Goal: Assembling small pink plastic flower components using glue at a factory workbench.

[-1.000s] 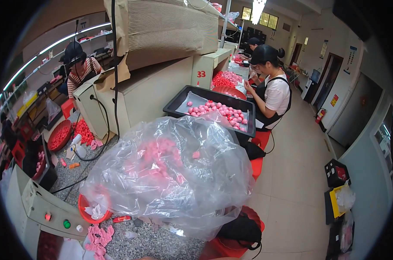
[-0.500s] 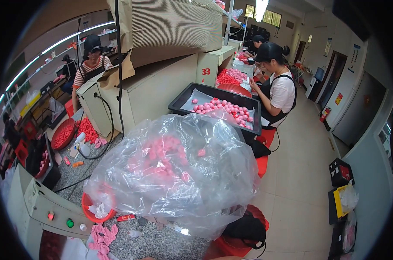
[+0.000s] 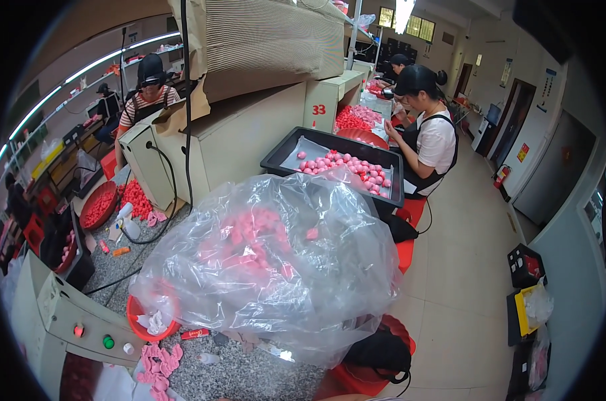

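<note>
Neither of my hands shows clearly; only a thin sliver of what may be skin touches the lower edge. In front of me a large clear plastic bag (image 3: 336,287) with pink soft pieces (image 3: 256,234) inside lies across the speckled grey worktop (image 3: 249,377). Part of a red bowl (image 3: 134,314) with crumpled white scraps (image 3: 157,323) is covered by the bag's left side. Torn pink scraps (image 3: 159,364) lie at the near left, close to a red tube (image 3: 195,333) and a small clear bottle (image 3: 209,359).
Beyond the bag stands a black tray (image 3: 273,162) of pink balls (image 3: 343,164). A beige machine housing (image 3: 249,134) borders the worktop, and black cables (image 3: 173,200) hang beside it. Co-workers sit at the right (image 3: 430,137) and left (image 3: 146,100). A black bag (image 3: 380,354) rests on a red stool (image 3: 353,381).
The view has shifted very slightly. The person at the left has moved their head a little; the bag, bowl and tray stay in place.
</note>
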Tool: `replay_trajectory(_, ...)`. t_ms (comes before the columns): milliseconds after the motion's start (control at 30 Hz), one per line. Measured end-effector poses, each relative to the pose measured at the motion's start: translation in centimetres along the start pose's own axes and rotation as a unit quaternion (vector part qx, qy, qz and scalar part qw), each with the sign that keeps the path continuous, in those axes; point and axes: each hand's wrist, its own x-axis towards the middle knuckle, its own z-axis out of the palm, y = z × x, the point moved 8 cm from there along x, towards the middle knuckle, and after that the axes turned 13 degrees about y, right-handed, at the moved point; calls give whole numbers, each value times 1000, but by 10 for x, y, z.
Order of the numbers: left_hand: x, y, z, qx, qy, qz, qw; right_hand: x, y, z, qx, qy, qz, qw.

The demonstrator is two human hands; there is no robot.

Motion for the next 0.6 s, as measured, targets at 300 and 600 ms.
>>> replay_trajectory(300,3,-5,-5,17,66,-46,997,1,-2,1,41,-7,35,999)
replay_trajectory(600,5,-8,-7,0,-1,9,1000,2,-2,0,21,8,9,1000)
